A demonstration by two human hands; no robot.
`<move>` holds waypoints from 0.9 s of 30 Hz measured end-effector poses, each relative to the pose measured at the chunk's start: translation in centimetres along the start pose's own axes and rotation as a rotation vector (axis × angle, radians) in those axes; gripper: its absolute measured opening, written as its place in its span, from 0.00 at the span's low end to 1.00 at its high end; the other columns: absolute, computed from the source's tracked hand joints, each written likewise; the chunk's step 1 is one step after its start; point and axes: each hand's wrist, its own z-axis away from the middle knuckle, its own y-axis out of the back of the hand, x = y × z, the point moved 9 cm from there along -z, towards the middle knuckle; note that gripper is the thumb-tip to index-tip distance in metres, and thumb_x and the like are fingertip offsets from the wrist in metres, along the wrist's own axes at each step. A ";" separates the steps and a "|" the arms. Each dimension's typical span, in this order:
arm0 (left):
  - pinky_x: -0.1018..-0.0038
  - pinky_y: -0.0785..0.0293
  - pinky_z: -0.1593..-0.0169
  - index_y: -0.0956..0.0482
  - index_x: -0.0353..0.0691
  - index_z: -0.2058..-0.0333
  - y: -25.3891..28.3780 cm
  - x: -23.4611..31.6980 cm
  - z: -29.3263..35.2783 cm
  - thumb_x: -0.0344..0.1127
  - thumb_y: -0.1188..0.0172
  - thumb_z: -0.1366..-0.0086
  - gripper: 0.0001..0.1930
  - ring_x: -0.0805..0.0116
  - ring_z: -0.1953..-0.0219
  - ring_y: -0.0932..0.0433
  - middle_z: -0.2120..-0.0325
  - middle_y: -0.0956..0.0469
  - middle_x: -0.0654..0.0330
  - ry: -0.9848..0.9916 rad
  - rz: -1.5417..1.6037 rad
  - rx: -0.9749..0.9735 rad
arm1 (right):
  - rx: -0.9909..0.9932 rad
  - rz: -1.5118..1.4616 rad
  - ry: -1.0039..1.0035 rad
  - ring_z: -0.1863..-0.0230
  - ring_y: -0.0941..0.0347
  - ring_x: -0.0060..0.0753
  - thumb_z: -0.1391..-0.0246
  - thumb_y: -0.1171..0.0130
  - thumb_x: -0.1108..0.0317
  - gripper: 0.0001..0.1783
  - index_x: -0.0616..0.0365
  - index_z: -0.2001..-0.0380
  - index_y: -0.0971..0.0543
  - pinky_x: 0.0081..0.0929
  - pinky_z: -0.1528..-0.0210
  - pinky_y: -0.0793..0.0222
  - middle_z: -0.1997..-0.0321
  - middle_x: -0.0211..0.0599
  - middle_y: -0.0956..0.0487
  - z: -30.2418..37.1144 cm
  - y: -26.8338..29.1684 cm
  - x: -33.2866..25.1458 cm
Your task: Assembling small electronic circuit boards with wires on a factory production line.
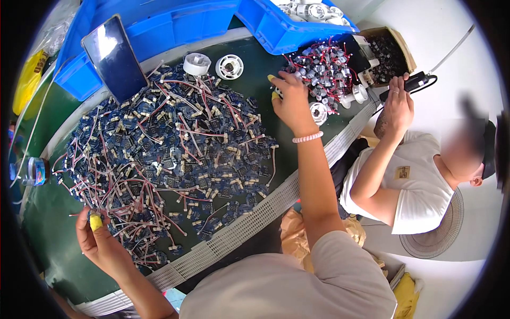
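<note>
A wide heap of small blue circuit boards [223,154] with red and white wire leads covers the green table. At the heap's near left edge is my left hand [103,247], its yellow-wrapped thumb and fingers closed in a pinch; what they hold is too small to make out. My right hand [292,103], with yellow-wrapped fingertips and a beaded bracelet, reaches to the left edge of a pile of small motors [326,72] with red wires. Its fingers are bent together around something mostly hidden. White round housings [196,64] lie beyond the boards, and a white wheel-like part [318,112] sits beside my right wrist.
Blue bins [180,24] line the far side, one holding white parts [311,11]. A phone [116,58] leans upright there. At right, a co-worker [409,175] holds a black tool [417,81] near a carton of dark parts [385,53]. White slotted trunking [234,223] edges the table.
</note>
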 end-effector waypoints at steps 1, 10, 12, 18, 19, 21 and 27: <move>0.79 0.29 0.58 0.29 0.31 0.53 -0.1 0.0 0.1 0.24 0.50 0.38 0.14 0.72 0.64 0.26 0.62 0.26 0.57 -0.004 0.008 -0.003 | 0.037 -0.032 0.015 0.49 0.34 0.51 0.62 0.46 0.80 0.20 0.57 0.61 0.22 0.41 0.48 0.37 0.52 0.45 0.26 0.2 -0.2 0.4; 0.79 0.30 0.59 0.29 0.31 0.54 -0.8 -0.6 0.0 0.23 0.51 0.38 0.13 0.73 0.64 0.27 0.64 0.26 0.58 0.025 0.024 -0.001 | 0.247 -0.433 0.019 0.69 0.26 0.42 0.55 0.45 0.78 0.08 0.63 0.69 0.21 0.31 0.66 0.33 0.70 0.43 0.22 0.8 1.2 -0.9; 0.79 0.30 0.59 0.29 0.32 0.54 -1.1 -0.6 0.1 0.23 0.51 0.38 0.13 0.73 0.65 0.27 0.65 0.26 0.58 0.038 0.022 -0.017 | 0.163 -0.794 -0.100 0.72 0.28 0.35 0.51 0.48 0.78 0.06 0.63 0.69 0.22 0.27 0.70 0.35 0.73 0.41 0.24 0.3 1.6 -2.7; 0.79 0.29 0.61 0.28 0.32 0.56 -1.3 -0.2 0.8 0.23 0.50 0.39 0.12 0.74 0.66 0.27 0.65 0.26 0.58 0.039 -0.025 -0.056 | -0.379 -1.424 -0.009 0.67 0.27 0.20 0.41 0.50 0.72 0.19 0.58 0.46 0.31 0.21 0.58 0.33 0.69 0.31 0.21 1.7 1.2 -15.6; 0.80 0.29 0.61 0.27 0.32 0.57 -1.8 -0.8 1.0 0.23 0.48 0.40 0.12 0.74 0.67 0.28 0.65 0.26 0.59 0.056 -0.049 -0.066 | -0.469 -1.388 0.148 0.66 0.26 0.22 0.42 0.50 0.72 0.32 0.56 0.36 0.48 0.23 0.57 0.33 0.68 0.33 0.20 2.2 1.1 -17.6; 0.80 0.30 0.61 0.26 0.33 0.61 -4.6 -0.4 1.8 0.23 0.45 0.41 0.09 0.74 0.68 0.28 0.65 0.28 0.59 0.059 -0.081 -0.158 | -0.532 -1.396 0.142 0.63 0.25 0.26 0.45 0.49 0.72 0.38 0.60 0.35 0.54 0.25 0.56 0.33 0.69 0.34 0.20 3.2 0.8 -19.7; 0.82 0.33 0.65 0.26 0.34 0.62 -6.4 0.3 2.5 0.24 0.42 0.43 0.09 0.76 0.66 0.31 0.64 0.30 0.62 0.045 -0.121 -0.286 | -0.696 -1.590 0.051 0.58 0.23 0.30 0.47 0.43 0.73 0.06 0.63 0.71 0.30 0.24 0.57 0.30 0.68 0.39 0.19 6.4 -1.8 -22.9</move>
